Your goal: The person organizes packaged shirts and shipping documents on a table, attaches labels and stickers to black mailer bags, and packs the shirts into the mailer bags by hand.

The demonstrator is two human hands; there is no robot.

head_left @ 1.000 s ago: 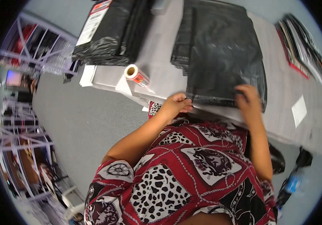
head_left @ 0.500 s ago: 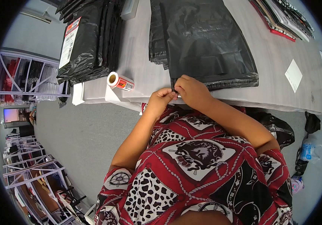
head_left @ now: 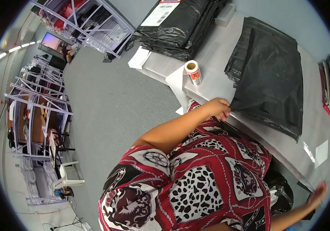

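Clearly thin and limp, in dull black with a faint sheen and soft creases: a plastic bag, flat on the counter, right of its middle and reaching toward the near edge. Laid over more black bags, visible along its left side. At its near left corner, pinched by the left hand, grip clamped on the plastic, forearm slanting forward to the counter's near edge. Out by the near right corner, well apart from the bag, the right hand, too blurred to tell whether grip apart or together. Toward the far edge, a clear plastic box, contents too small to make out. Just beside it, piled at the left end, black parcels, contents hidden, with a white label on top. Below the near edge, a black sack with some white showing.
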